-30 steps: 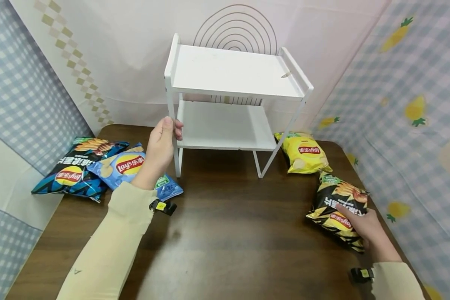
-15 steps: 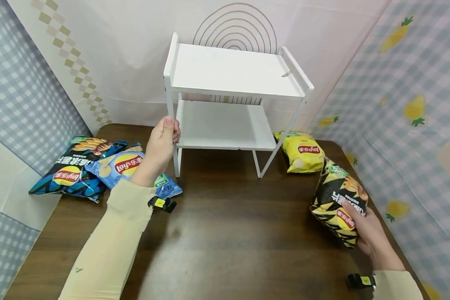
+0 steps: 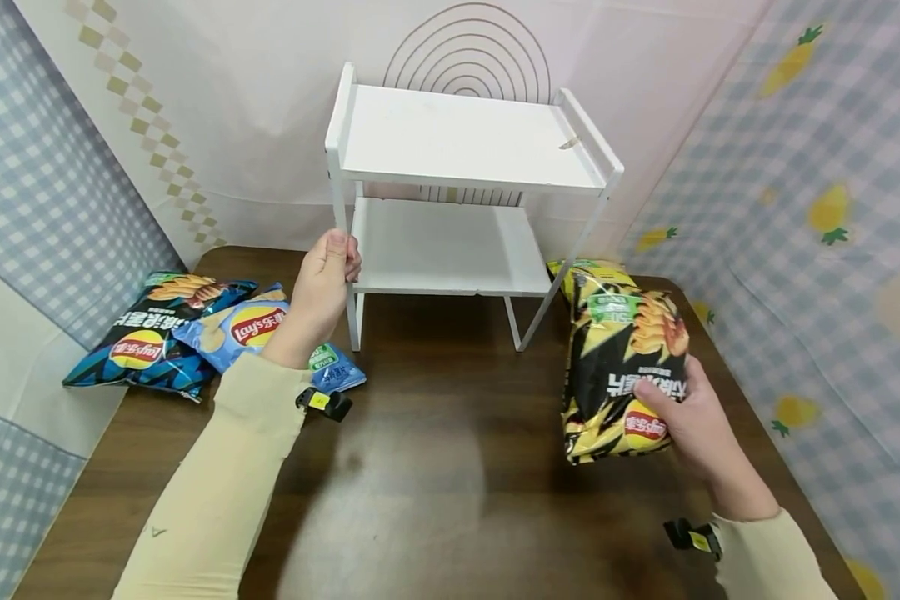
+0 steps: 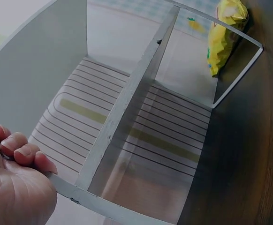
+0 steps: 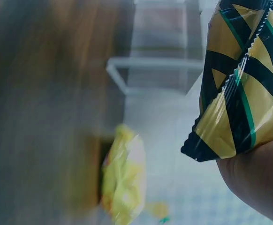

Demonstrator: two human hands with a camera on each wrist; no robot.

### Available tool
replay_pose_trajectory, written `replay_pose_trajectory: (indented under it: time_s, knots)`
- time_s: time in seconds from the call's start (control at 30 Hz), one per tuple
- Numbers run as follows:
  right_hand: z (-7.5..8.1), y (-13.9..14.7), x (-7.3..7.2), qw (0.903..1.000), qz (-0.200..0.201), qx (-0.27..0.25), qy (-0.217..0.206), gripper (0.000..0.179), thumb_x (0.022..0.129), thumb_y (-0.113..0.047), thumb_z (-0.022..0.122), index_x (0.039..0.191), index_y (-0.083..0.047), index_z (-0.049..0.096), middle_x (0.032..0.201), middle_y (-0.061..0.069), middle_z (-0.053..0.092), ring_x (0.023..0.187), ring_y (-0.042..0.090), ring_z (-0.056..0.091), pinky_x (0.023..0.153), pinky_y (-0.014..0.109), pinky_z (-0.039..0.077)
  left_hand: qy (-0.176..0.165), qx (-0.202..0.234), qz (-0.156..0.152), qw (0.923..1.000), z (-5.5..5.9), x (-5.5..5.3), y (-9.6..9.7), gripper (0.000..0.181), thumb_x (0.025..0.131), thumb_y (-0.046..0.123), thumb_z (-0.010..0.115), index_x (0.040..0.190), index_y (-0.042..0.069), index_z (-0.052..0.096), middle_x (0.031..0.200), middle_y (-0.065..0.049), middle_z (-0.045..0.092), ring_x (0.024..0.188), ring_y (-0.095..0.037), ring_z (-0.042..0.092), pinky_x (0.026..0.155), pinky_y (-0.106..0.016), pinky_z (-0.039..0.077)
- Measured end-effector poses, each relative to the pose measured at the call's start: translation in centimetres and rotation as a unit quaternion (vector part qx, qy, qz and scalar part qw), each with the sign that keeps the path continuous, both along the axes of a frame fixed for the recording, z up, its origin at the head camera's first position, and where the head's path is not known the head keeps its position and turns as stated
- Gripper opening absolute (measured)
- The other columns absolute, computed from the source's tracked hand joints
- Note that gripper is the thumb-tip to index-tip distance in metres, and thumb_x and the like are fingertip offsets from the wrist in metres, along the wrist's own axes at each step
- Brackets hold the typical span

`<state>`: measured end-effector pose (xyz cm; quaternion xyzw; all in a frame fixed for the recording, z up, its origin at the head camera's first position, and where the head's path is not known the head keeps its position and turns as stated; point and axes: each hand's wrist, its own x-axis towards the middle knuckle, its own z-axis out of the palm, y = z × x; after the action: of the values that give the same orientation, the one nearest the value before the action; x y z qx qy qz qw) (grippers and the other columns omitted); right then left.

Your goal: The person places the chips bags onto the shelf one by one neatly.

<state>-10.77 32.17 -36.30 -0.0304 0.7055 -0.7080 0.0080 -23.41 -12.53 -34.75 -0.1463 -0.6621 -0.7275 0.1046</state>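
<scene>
In the head view my left hand (image 3: pixel 321 287) grips the left front leg of a white two-tier shelf (image 3: pixel 457 137), fingers wrapped round the thin metal. The left wrist view shows those curled fingers (image 4: pixel 26 152) at the frame. At the right, my right hand (image 3: pixel 697 421) holds a black and gold bag of Lay's chips (image 3: pixel 622 367) by its right side, thumb over the front. The bag is raised over the table and hides most of a yellow chip bag (image 3: pixel 596 271) behind it. The right wrist view has the held bag's striped, crimped end (image 5: pixel 249 89) close up.
At the left lie a blue-black chip bag (image 3: pixel 153 333) and a light blue chip bag (image 3: pixel 251 325), partly behind my left forearm. The brown wooden table (image 3: pixel 420 483) stretches in front of the shelf. Checked cloth (image 3: pixel 855 275) hangs along the right side.
My right hand has lifted the black and gold chip bag off the table and carried it left, toward the shelf, turning it more upright. The left hand stays on the shelf leg.
</scene>
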Motion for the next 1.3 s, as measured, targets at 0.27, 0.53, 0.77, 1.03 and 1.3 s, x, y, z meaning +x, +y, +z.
replay_pose_trajectory:
  time_s: [0.27, 0.53, 0.77, 1.03, 1.3]
  knots:
    - [1.7, -5.0, -1.5, 0.9907, 0.023, 0.129, 0.036, 0.064, 0.091, -0.006, 0.067, 0.140, -0.017, 0.028, 0.121, 0.012, 0.053, 0.098, 0.018, 0.063, 0.077, 0.029, 0.054, 0.001, 0.003, 0.002, 1.0000, -0.1, -0.1, -0.1, 0.037, 0.104, 0.039, 0.029, 0.092, 0.007, 0.042, 0.077, -0.010, 0.034, 0.075, -0.021, 0.037, 0.070, -0.031, 0.029]
    - [2.6, -9.7, -3.7, 0.9723, 0.002, 0.229, 0.049, 0.081, 0.080, -0.032, 0.081, 0.138, -0.014, 0.028, 0.126, 0.010, 0.049, 0.103, 0.022, 0.058, 0.083, 0.031, 0.051, 0.006, 0.012, 0.000, 0.9999, -0.2, -0.3, 0.1, 0.036, 0.105, 0.036, 0.027, 0.090, 0.007, 0.042, 0.075, -0.008, 0.034, 0.072, -0.019, 0.036, 0.066, -0.029, 0.028]
    - [4.3, -13.4, -3.5, 0.9720, -0.045, 0.222, 0.061, 0.085, 0.079, -0.032, 0.082, 0.138, -0.010, 0.026, 0.131, 0.010, 0.040, 0.109, 0.021, 0.053, 0.085, 0.033, 0.050, 0.003, 0.009, -0.002, 0.9999, -0.1, -0.2, 0.1, 0.036, 0.105, 0.035, 0.027, 0.091, 0.006, 0.042, 0.076, -0.009, 0.034, 0.072, -0.020, 0.036, 0.067, -0.029, 0.028]
    - [6.0, -15.8, -3.2, 0.9693, -0.051, 0.224, 0.088, 0.080, 0.081, -0.024, 0.081, 0.137, -0.005, 0.028, 0.128, 0.012, 0.043, 0.108, 0.021, 0.052, 0.086, 0.036, 0.049, 0.007, 0.002, 0.002, 1.0000, -0.2, -0.1, 0.0, 0.038, 0.104, 0.039, 0.027, 0.091, 0.007, 0.042, 0.077, -0.010, 0.034, 0.074, -0.021, 0.036, 0.068, -0.030, 0.029]
    - [4.8, -16.7, -6.4, 0.9658, -0.068, 0.222, 0.116, 0.078, 0.082, -0.040, 0.077, 0.138, -0.010, 0.031, 0.124, 0.008, 0.045, 0.108, 0.019, 0.051, 0.088, 0.038, 0.046, 0.007, -0.002, 0.002, 1.0000, -0.2, -0.1, -0.1, 0.038, 0.105, 0.038, 0.028, 0.093, 0.005, 0.042, 0.077, -0.010, 0.034, 0.075, -0.022, 0.037, 0.069, -0.031, 0.029]
